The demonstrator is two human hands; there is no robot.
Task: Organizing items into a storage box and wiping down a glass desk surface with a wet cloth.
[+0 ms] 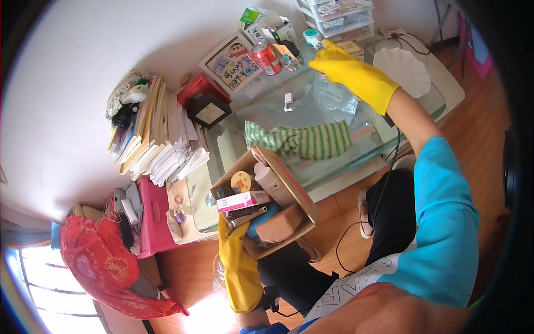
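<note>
My left hand (233, 242), in a yellow rubber glove, grips the left side of an open cardboard box (306, 204) tilted at the table's near edge. Packed in the box are a white bottle (273, 183), a round yellow-lidded container (241, 182), a pink and white carton (243, 201) and a tan leather-like case (280, 224). My right hand (333, 60), also gloved in yellow, reaches to the table's far side, its fingertips beside a small white and teal device (312, 37). Whether the fingers hold anything is hidden. Under that forearm lies a clear plastic bag (333, 98).
A green-striped cloth (298, 140) and a white charger plug (288, 101) lie on the glass tabletop (267, 112). Toward the wall stand a red can (267, 59), a picture frame (231, 62) and clear drawers (346, 21). Piled papers (158, 137) stand left; a black cable (390, 179) hangs right.
</note>
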